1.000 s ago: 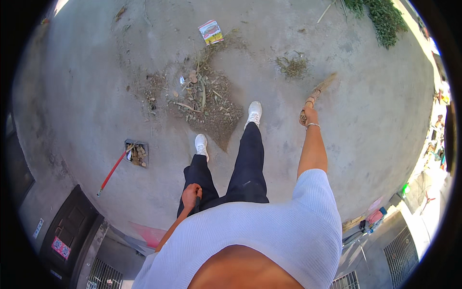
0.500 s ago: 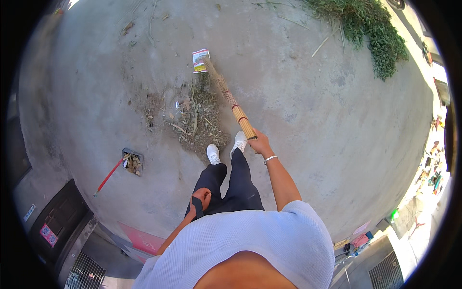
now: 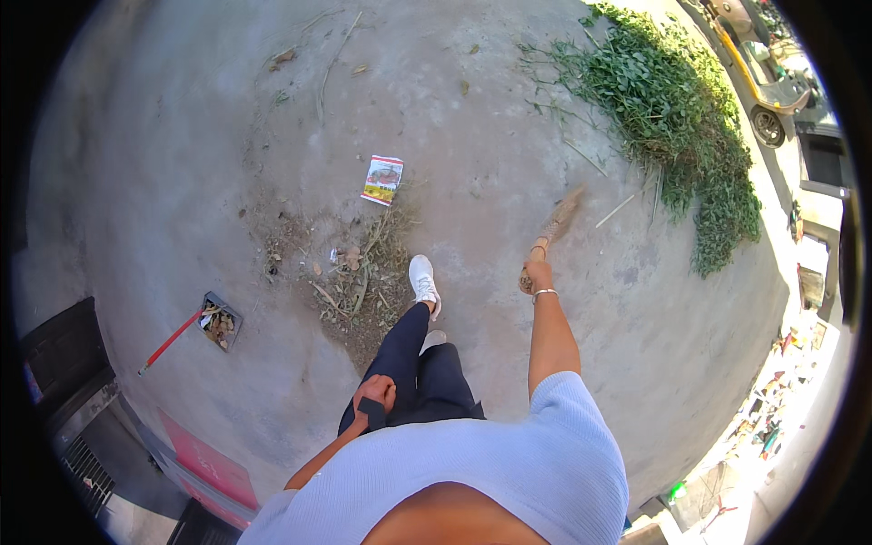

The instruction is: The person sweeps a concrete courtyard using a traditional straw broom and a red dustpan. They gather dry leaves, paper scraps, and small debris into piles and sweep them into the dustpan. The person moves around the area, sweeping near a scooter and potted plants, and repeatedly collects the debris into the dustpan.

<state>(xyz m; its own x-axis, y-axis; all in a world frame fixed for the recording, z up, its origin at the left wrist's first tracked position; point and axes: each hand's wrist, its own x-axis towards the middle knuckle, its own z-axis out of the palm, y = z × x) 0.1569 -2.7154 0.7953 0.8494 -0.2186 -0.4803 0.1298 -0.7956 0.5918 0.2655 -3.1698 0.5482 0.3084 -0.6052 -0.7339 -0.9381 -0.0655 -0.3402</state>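
My right hand (image 3: pixel 538 272) grips a straw broom (image 3: pixel 557 221) by its bound handle, out to the right of my legs. The broom's bristles point away from me and are a little blurred. Close to my thigh, my left hand (image 3: pixel 380 391) has its fingers curled, and a dark band wraps its wrist; what the fingers hold, if anything, is hidden. Left of my feet lies a pile of swept debris (image 3: pixel 368 291) with dry leaves, stalks and dirt. Beyond it a printed packet (image 3: pixel 381 180), white, red and yellow, rests flat on the concrete.
A dustpan (image 3: pixel 234 329) filled with scraps, its red handle (image 3: pixel 170 341) slanting toward me, sits at the left. Green cut plants (image 3: pixel 672 109) are heaped at the far right, near a yellow scooter (image 3: pixel 758 73). Loose stalks (image 3: pixel 338 59) lie on the ground ahead.
The broom has swung right, away from the packet and debris. One white shoe has stepped forward while the other is back. My left hand stays by my thigh.
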